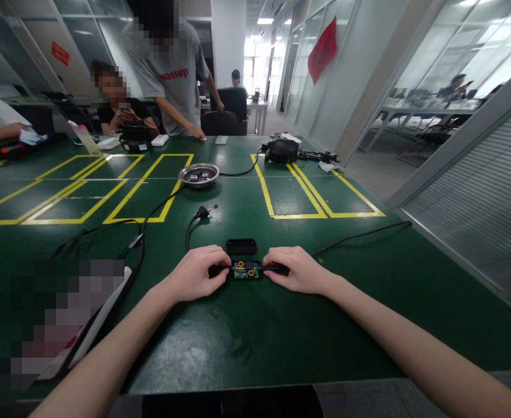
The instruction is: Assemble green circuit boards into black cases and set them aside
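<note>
A small circuit board [245, 270] with copper-wound coils lies in an uncovered black plastic case between my two hands. Thumb and fingers of my left hand [203, 271] pinch the black cable at the case's left end. My right hand [298, 270] pinches the black cable [277, 268] at the right end, its fingers bent around it. Just beyond the case rests a separate black cover [241, 247], its hollow side up. A black power plug [203, 213] on a cord lies farther off, ahead of my left hand.
A steel bowl [198, 175] holding small metal parts stands mid-table. Black cords cross the green table [255, 342], which bears yellow tape outlines. Black gear [281, 151] lies at the far right, and a partly blurred white-edged object [107, 319] at the left. A person [172, 81] stands across the table.
</note>
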### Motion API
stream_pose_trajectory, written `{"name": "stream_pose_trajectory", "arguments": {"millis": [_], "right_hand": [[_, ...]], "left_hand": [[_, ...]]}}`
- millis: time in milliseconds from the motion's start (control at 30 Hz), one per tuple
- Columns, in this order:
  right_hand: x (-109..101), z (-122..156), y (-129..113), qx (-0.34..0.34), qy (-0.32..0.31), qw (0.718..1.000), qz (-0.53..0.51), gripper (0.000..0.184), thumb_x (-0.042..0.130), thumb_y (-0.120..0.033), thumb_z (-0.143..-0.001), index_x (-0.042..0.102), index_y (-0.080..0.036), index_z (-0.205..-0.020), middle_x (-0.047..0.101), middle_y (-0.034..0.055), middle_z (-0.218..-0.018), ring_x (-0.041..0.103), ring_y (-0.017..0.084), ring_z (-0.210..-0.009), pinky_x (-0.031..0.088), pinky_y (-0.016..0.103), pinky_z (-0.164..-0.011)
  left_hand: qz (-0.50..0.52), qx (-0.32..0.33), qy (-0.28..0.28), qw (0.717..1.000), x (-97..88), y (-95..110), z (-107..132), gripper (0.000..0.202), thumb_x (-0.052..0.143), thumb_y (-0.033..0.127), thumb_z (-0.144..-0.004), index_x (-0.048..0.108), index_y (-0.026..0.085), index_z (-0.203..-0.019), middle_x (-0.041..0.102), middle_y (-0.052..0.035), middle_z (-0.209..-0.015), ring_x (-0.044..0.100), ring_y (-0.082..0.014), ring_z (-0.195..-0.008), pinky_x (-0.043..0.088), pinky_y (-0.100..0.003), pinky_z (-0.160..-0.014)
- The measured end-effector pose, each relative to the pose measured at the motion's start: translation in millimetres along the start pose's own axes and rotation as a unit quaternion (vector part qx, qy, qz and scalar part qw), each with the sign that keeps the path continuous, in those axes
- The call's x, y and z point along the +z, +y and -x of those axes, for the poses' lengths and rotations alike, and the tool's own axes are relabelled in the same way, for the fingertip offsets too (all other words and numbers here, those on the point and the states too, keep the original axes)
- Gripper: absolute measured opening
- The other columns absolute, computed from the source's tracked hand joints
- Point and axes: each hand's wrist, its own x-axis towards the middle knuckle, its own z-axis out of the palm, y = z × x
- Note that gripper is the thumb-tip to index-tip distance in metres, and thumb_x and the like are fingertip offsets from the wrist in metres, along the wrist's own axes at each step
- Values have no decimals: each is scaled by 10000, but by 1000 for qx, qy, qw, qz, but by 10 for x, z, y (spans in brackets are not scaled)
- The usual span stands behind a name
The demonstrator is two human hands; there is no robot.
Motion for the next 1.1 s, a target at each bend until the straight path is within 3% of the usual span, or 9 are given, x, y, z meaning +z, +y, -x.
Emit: {"name": "stream_pose_trajectory", "arguments": {"millis": [400,567,700,900,1000,1100], "right_hand": [[-7,-8,12,-71,-12,993,91,234,505,-249,-1057,672,-183,-908,680,57,-872,613,166,-771,434,266,-671],[-5,-26,1,-65,-17,990,127,261,466,-241,-1074,692,-181,-958,696,68,-899,614,173,-791,457,282,-689],[-22,-32,-30,-60,-31,990,123,252,464,-219,-1051,698,-181,-964,699,81,-915,622,189,-804,479,305,-686],[33,-70,-30,-18,42,997,59,272,509,-230,-1004,719,-202,-835,695,76,-872,618,192,-782,503,326,-695],[69,-100,6,27,74,995,58,261,515,-284,-1026,758,-197,-1065,692,101,-989,636,219,-891,528,366,-786],[96,-123,29,64,37,994,85,406,559,-354,-1023,644,-190,-1386,662,144,-1172,613,268,-1032,523,444,-887]], "left_hand": [[-65,15,-41,997,-5,-11,-10,179,557,160,-955,635,178,-794,632,-21,-828,611,-152,-735,445,-249,-666],[-119,26,-27,992,10,-27,-16,209,519,178,-997,636,185,-824,636,-30,-829,605,-174,-767,449,-278,-693],[-167,47,-52,983,-4,11,-33,212,497,140,-961,646,184,-818,665,-51,-863,614,-194,-793,460,-312,-721],[-142,30,-25,989,-46,22,-30,163,556,180,-890,710,189,-838,704,-39,-820,649,-185,-765,475,-295,-695],[-161,-18,38,986,-29,-15,-51,190,559,243,-928,737,189,-888,728,-40,-814,653,-184,-744,478,-298,-686],[-196,-61,70,976,39,-58,-104,235,551,285,-972,756,185,-1031,768,-70,-930,670,-231,-884,503,-346,-780]]}}
